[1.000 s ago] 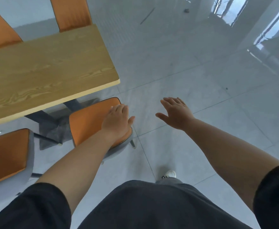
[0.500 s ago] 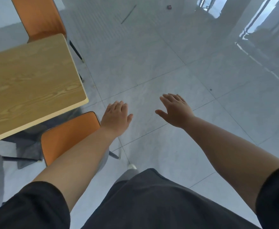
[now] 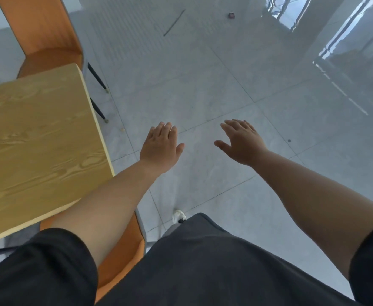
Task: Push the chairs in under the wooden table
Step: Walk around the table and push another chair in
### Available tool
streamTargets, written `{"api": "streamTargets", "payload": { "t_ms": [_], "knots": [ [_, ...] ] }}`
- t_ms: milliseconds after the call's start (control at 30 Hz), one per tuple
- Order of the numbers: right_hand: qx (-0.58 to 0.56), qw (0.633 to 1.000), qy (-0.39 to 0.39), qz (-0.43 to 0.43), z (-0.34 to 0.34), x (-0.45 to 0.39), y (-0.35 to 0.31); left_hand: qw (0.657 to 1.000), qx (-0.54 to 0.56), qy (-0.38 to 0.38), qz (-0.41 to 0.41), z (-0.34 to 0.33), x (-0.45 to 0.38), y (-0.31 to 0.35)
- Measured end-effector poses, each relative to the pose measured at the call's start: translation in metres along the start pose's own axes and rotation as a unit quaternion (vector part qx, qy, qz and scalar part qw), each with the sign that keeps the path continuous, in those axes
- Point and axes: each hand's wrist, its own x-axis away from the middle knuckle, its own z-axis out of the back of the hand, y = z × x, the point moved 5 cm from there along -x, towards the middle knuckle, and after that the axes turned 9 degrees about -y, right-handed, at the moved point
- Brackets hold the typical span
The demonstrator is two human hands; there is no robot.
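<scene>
The wooden table [image 3: 37, 140] fills the left side, its corner near my left forearm. An orange chair [image 3: 46, 36] stands at the far side of the table with its seat tucked partly under the top and its dark legs showing. A second orange chair [image 3: 123, 257] sits at the near side below my left arm, mostly hidden by my arm and the table. My left hand [image 3: 161, 146] hovers open over the floor, right of the table's edge, touching nothing. My right hand [image 3: 240, 142] is also open with fingers spread, beside the left.
Glossy grey floor tiles [image 3: 225, 74] spread ahead and to the right, with window glare at the far right. A small dark object [image 3: 231, 15] lies far ahead. My white shoe [image 3: 178, 216] shows just above my dark clothing.
My view has swung right along the table's end. My left hand has come off the near orange chair, which has slid down to the bottom left. Both hands stay open.
</scene>
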Motion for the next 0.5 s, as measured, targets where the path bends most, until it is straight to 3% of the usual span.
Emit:
{"api": "streamTargets", "payload": {
  "t_ms": [500],
  "knots": [
    [-0.018, 0.996, -0.016, 0.086, 0.039, -0.246, -0.024, 0.997, 0.018, -0.019, 0.070, 0.038, -0.145, -0.138]
  ]
}}
